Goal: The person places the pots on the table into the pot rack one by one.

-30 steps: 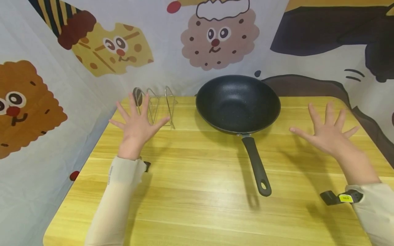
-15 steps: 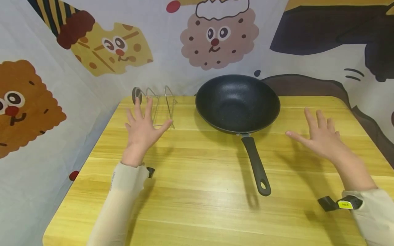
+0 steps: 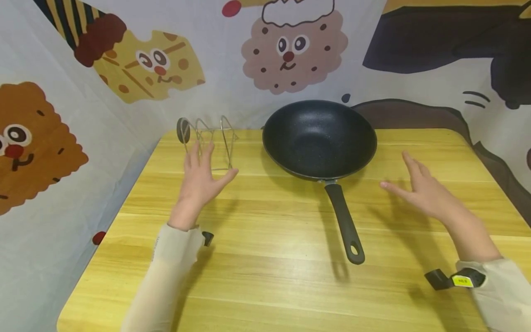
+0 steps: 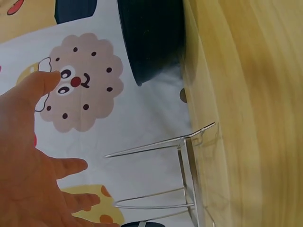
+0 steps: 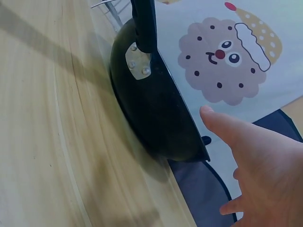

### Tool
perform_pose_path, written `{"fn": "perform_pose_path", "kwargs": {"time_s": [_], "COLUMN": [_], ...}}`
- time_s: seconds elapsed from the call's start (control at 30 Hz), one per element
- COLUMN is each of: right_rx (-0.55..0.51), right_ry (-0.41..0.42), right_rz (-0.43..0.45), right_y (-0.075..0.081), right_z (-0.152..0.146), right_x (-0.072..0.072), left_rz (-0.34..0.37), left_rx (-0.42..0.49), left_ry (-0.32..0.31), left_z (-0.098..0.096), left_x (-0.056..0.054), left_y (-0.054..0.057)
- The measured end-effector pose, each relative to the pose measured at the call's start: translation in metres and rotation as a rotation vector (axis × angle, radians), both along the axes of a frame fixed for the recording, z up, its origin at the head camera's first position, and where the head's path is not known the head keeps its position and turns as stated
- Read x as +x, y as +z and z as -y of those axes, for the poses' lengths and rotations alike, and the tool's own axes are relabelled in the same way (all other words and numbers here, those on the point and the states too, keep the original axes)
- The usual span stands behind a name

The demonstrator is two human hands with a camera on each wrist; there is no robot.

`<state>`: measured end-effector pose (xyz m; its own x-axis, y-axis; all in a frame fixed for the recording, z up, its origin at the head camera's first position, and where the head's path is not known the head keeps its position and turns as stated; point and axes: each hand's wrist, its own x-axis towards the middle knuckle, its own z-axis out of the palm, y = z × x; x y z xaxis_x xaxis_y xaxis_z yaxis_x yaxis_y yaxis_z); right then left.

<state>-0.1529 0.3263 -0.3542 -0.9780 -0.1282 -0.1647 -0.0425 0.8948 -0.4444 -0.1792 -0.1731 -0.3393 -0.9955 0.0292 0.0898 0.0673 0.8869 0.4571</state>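
Observation:
A black wok (image 3: 319, 138) stands at the back middle of the wooden table, its dark grey handle (image 3: 345, 223) pointing toward the front. Left of it is a silver wire rack (image 3: 226, 138). My left hand (image 3: 199, 180) hovers in front of the rack with fingers spread, overlapping it in the head view and holding nothing. To the right of the wok, my right hand (image 3: 427, 193) is in the air, thumb apart from the extended fingers, also holding nothing. In the right wrist view the wok's riveted handle bracket (image 5: 138, 61) shows beyond the thumb.
A dark round disc (image 3: 183, 130) sits at the rack's left end. Behind the table (image 3: 257, 258) hangs a white cloth printed with cartoon food (image 3: 294, 55). Small black cameras ride at both wrists, the right one (image 3: 456, 279) bearing a yellow label.
My left hand has moved right and slightly toward the front, its fingers drawing closer together. My right hand has shifted left and a little lower, its fingers less spread. The wok and rack stay put.

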Motion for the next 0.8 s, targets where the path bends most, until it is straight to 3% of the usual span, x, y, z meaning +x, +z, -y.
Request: {"fn": "perform_pose_path", "kwargs": {"time_s": [0.47,0.8], "right_rx": [-0.123,-0.168], "right_ry": [0.034,0.056], "right_rz": [0.044,0.092], "right_y": [-0.003,-0.007], "right_z": [0.016,0.029], "right_x": [0.002,0.004], "left_rz": [0.044,0.129], "left_rx": [0.081,0.198], "left_ry": [-0.079,-0.126], "left_z": [-0.017,-0.029], "left_x": [0.005,0.009], "left_y": [-0.013,-0.02]}}
